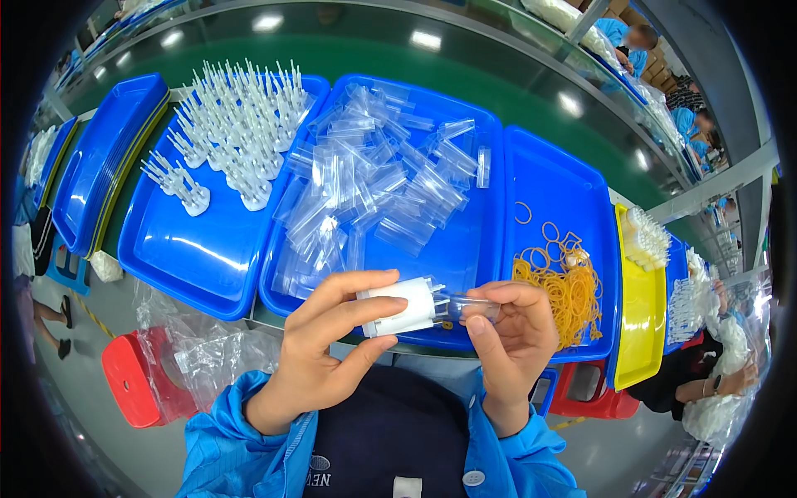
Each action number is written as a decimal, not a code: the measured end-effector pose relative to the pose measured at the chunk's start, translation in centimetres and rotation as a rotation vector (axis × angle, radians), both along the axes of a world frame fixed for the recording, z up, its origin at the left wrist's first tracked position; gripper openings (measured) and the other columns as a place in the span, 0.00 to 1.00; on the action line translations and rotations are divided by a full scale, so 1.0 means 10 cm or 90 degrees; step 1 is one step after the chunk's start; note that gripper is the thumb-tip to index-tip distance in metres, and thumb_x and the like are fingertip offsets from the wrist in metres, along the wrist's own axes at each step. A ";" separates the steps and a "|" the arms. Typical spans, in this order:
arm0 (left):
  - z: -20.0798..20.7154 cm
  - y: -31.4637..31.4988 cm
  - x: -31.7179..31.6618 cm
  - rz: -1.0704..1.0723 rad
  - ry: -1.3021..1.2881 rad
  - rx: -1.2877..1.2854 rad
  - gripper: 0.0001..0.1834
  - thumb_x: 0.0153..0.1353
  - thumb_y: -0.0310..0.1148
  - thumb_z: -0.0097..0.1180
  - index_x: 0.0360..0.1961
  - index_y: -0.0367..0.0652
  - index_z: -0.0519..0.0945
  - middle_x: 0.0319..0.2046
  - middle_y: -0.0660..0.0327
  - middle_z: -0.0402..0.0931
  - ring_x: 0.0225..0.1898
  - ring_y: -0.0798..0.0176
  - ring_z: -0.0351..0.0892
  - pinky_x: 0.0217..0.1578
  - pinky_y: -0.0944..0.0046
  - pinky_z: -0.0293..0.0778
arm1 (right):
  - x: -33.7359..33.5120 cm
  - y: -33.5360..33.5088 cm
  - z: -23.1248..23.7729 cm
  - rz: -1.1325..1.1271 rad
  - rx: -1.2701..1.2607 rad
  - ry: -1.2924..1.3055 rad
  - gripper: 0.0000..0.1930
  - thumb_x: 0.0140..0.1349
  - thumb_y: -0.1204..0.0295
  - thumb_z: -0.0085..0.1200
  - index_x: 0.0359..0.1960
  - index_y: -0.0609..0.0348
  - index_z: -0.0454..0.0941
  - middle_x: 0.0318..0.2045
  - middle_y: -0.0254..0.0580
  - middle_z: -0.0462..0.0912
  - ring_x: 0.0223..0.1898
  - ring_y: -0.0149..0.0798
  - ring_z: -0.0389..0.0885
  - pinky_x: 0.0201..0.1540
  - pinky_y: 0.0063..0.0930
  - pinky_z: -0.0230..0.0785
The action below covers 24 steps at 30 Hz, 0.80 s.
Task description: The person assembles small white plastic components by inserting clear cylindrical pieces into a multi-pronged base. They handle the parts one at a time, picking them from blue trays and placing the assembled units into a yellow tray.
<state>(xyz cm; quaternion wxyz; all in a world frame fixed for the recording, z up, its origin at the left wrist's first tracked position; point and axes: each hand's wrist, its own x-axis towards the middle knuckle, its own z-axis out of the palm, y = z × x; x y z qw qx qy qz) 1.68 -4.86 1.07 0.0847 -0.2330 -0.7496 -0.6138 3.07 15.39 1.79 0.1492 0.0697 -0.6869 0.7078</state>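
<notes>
My left hand (309,353) grips a white plastic part (419,300) with thin prongs at its right end, the thumb below and the fingers over it. In my right hand (516,336) a short clear plastic tube (457,307) is pinched between thumb and fingers. The tube's left end meets the prongs; whether it is pushed over them I cannot tell. Both hands are above the near edge of a blue tray (486,241) heaped with clear plastic tubes (357,166).
At the left, a blue tray (166,241) carries white pronged parts (241,124). Orange rubber bands (573,299) lie in another blue tray (552,166), beside a yellow tray (643,307). Red stools (129,382) stand below. A green conveyor belt (349,46) runs behind; co-workers sit at the right.
</notes>
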 end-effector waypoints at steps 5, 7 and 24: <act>-0.02 0.00 -0.03 -0.004 0.050 -0.023 0.19 0.48 0.17 0.65 0.44 0.35 0.81 0.52 0.44 0.74 0.50 0.53 0.78 0.44 0.62 0.77 | -0.02 0.03 -0.01 0.026 -0.010 -0.009 0.13 0.58 0.84 0.57 0.45 0.68 0.71 0.42 0.50 0.79 0.39 0.32 0.80 0.44 0.23 0.74; -0.04 0.02 -0.02 0.003 0.046 -0.005 0.19 0.48 0.18 0.65 0.45 0.37 0.82 0.52 0.48 0.76 0.48 0.55 0.79 0.42 0.64 0.75 | -0.04 0.10 -0.02 0.068 0.000 -0.012 0.14 0.56 0.86 0.58 0.44 0.70 0.73 0.44 0.50 0.78 0.40 0.33 0.81 0.45 0.24 0.75; -0.21 0.50 0.02 0.165 0.309 -0.085 0.37 0.47 0.26 0.73 0.58 0.27 0.69 0.48 0.40 0.78 0.49 0.45 0.82 0.44 0.57 0.81 | 0.01 -0.20 -0.09 -0.223 0.428 0.177 0.35 0.36 0.66 0.73 0.51 0.65 0.75 0.39 0.42 0.72 0.42 0.41 0.70 0.46 0.36 0.59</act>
